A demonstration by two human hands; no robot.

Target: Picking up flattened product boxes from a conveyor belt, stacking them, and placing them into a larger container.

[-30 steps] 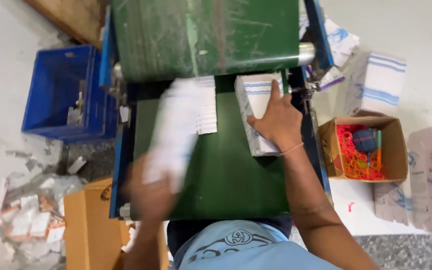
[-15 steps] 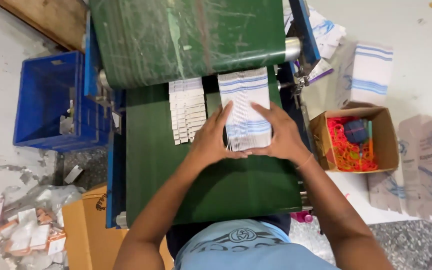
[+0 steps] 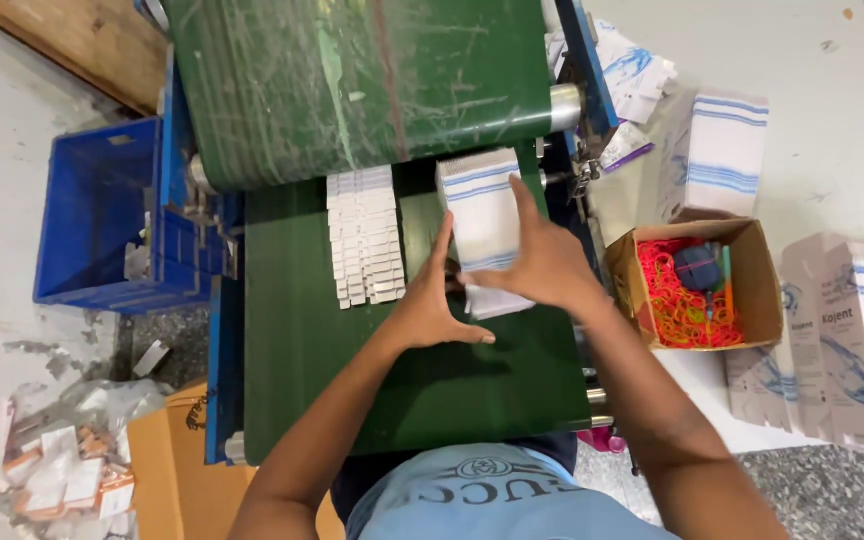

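Both forearms reach forward from the bottom of the view and converge, bare to above the elbow. The left hand [image 3: 432, 305] stands on its edge, palm turned inward toward the right, fingers [image 3: 442, 250] straight, close together and pointing away from the body, thumb stretched out sideways low toward the right hand. The right hand [image 3: 542, 265] lies palm down just beside it, wrist slightly bent, its fingers [image 3: 524, 200] extended forward with the index longest and highest, thumb angled back toward the left fingers. The two hands nearly meet at the thumbs.
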